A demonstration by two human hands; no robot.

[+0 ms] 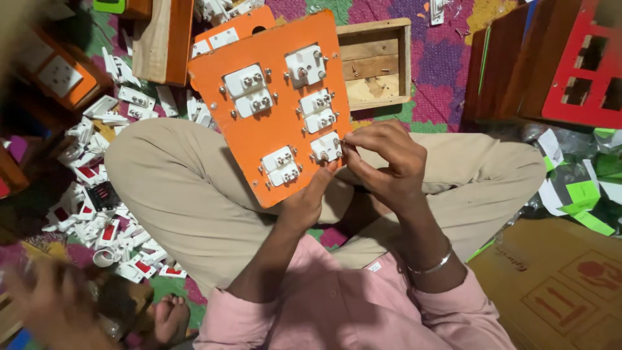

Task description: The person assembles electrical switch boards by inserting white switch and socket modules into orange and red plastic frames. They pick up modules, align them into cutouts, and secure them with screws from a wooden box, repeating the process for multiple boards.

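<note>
Hands at work on an orange board of white switches, resting on a seated person's lap.

From left: a heap of white switches (97, 214) litters the floor; the orange board (272, 129) leans on the knees, the left hand (304, 201) propping its lower edge, thumb pressed to the face; the right hand (382, 162) pinches a small screw (342, 142) at the board's right edge; behind, an open wooden box (379, 65).
</note>
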